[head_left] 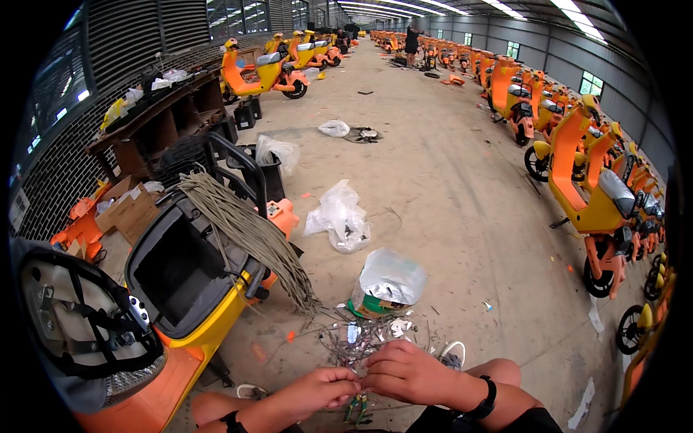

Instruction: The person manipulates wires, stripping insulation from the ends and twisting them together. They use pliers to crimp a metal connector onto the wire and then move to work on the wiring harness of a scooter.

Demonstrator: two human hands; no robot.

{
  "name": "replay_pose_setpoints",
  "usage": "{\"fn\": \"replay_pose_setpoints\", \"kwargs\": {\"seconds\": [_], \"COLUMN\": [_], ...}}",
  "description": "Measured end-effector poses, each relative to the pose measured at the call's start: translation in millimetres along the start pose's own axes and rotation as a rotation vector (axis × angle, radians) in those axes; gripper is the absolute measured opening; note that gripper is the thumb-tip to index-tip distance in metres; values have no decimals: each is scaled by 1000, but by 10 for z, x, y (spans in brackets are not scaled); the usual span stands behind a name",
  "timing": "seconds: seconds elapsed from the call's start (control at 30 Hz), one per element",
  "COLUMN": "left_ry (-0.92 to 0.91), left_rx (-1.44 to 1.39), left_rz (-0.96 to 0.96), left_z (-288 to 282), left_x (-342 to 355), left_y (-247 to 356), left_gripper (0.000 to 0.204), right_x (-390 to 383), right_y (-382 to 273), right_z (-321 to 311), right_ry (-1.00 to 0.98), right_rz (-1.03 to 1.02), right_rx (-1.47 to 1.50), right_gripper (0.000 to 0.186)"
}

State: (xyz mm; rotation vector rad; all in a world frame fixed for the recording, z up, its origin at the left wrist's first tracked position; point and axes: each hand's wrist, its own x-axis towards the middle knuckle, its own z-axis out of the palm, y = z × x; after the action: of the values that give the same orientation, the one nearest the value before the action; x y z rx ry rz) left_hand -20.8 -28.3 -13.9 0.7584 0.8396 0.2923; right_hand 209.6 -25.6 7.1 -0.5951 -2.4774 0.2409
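My left hand and my right hand meet low in the middle, fingertips pinched together and almost touching. Whatever lies between the fingers is too small or too covered to make out. Just below them is a pair of green-handled pliers; no finger is visibly round it. On the floor beyond the hands lies a litter of thin dark wire scraps with white bits. Behind that stands a white and green bag with its top open. A bundle of grey-green cables drapes over the scooter at my left.
The yellow-orange scooter has an uncovered black storage box and a raised seat. Plastic bags lie ahead. Parked scooters line the right side. A workbench stands at the left wall; a person is far off.
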Motion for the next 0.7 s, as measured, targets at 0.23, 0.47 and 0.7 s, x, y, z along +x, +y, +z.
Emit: {"fn": "replay_pose_setpoints", "kwargs": {"seconds": [0.23,0.47,0.7], "left_ry": [-72,-112,155], "left_rx": [-136,-199,189], "left_rz": [-40,-92,138], "left_z": [-12,-32,167], "left_x": [15,2,-100], "left_y": [-14,-1,60], "left_gripper": [10,12,7], "right_x": [-5,-21,-49], "right_y": [1,29,17], "right_z": [7,4,115], "right_ry": [2,-1,23], "right_rz": [56,-37,206], "right_rx": [71,4,257], "right_gripper": [21,19,13]}}
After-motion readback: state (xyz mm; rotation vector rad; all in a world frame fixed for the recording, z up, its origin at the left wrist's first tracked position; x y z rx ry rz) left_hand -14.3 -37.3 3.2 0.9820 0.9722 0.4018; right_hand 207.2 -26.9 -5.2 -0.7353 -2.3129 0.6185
